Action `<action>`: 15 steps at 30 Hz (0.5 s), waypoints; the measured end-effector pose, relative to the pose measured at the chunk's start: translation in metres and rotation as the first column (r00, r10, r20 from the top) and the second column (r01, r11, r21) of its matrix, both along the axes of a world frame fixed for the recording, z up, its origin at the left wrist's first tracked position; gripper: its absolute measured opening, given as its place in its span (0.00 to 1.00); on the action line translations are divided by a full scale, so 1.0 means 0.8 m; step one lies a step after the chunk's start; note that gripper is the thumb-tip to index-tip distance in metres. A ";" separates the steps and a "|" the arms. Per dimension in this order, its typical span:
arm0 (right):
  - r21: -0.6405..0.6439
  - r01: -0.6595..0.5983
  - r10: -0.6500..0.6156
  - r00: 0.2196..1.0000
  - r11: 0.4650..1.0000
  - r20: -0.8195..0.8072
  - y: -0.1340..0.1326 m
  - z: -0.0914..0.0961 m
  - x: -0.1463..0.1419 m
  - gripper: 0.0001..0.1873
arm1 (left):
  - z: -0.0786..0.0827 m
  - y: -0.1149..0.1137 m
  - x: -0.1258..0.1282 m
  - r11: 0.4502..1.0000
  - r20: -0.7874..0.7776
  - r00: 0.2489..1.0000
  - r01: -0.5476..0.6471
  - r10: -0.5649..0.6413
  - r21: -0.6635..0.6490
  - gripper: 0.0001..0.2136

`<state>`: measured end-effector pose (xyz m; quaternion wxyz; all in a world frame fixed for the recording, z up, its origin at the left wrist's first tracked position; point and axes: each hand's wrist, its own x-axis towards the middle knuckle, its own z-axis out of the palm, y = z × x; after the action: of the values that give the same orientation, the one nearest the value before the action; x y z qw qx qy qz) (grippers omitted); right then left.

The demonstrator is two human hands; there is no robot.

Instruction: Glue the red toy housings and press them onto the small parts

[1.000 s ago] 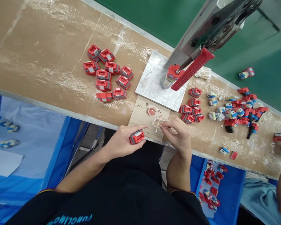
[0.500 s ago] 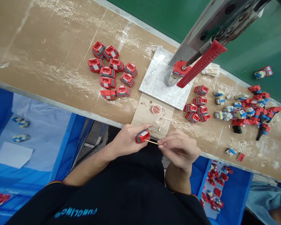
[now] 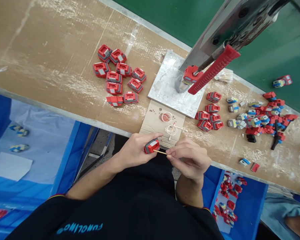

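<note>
Between the thumb and fingers of my left hand [image 3: 133, 150] is a small red and grey plastic toy part [image 3: 152, 146], its hollow side facing up. My right hand [image 3: 188, 156] pinches a thin wooden stick [image 3: 161, 152], probably a cotton swab, whose far tip meets the toy part's lower edge. Just beyond my hands, on a piece of cardboard [image 3: 147, 116], stands a small round cup [image 3: 166, 117] of reddish paint or liquid. Beside it lies a second clear round lid or cup [image 3: 171, 130] with used swabs across it.
A metal press [image 3: 200, 56] with a red handle [image 3: 215, 70] rises from a steel plate [image 3: 162, 83]. Similar red parts [image 3: 114, 77] lie left, and more parts [image 3: 262, 120] right. Blue bins [image 3: 65, 160] flank me below the bench. Another person's arm [image 3: 297, 226] shows at lower right.
My right hand has shifted slightly left, and the stick's tip sits a little further left on the toy part. Both hands keep their holds; the whole view has moved slightly.
</note>
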<state>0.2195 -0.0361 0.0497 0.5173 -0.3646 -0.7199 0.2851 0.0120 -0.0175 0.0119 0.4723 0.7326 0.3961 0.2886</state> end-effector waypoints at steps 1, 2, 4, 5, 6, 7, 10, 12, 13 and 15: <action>-0.001 0.002 -0.002 1.000 1.000 0.003 0.000 0.000 0.001 0.08 | 0.000 0.000 0.000 1.000 -0.002 1.000 -0.002 0.002 0.006 0.23; -0.002 0.007 -0.007 1.000 1.000 0.007 0.001 0.000 0.002 0.09 | 0.000 0.000 0.000 1.000 -0.003 1.000 -0.004 0.004 0.012 0.23; -0.002 0.026 -0.026 1.000 1.000 0.018 0.001 -0.001 0.003 0.09 | 0.001 -0.001 0.001 1.000 -0.003 1.000 -0.003 0.003 0.022 0.22; -0.004 0.036 -0.036 0.999 0.999 0.025 0.001 -0.001 0.004 0.09 | 0.001 -0.001 0.001 1.000 -0.002 1.000 -0.004 0.004 0.024 0.21; -0.007 0.046 -0.046 0.998 0.999 0.032 0.001 -0.001 0.004 0.10 | 0.001 -0.002 0.001 1.000 -0.001 1.000 -0.006 0.006 0.024 0.20; -0.009 0.051 -0.051 0.998 0.999 0.035 0.001 -0.002 0.005 0.10 | 0.001 -0.002 0.002 1.000 0.003 1.000 -0.009 0.009 0.021 0.19; -0.008 0.081 -0.081 0.997 0.997 -0.005 -0.001 -0.005 0.016 0.08 | 0.002 -0.001 0.001 1.000 0.014 1.000 -0.026 0.026 -0.005 0.18; -0.001 0.194 -0.193 0.979 0.981 -0.065 -0.001 -0.008 0.030 0.07 | 0.003 0.000 -0.001 0.998 0.019 0.999 -0.039 0.040 -0.041 0.16; -0.005 0.269 -0.268 0.961 0.963 -0.071 0.001 -0.010 0.038 0.07 | 0.004 0.001 -0.002 0.996 0.021 0.999 -0.045 0.047 -0.073 0.15; -0.027 0.364 -0.364 0.931 0.931 0.024 0.005 -0.016 0.050 0.07 | 0.005 0.002 -0.005 0.982 0.034 0.996 -0.075 0.082 -0.173 0.15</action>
<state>0.2594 -0.0318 0.0370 0.5487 -0.5024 -0.6400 0.1922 0.0082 -0.0159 0.0159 0.5300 0.6668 0.4383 0.2871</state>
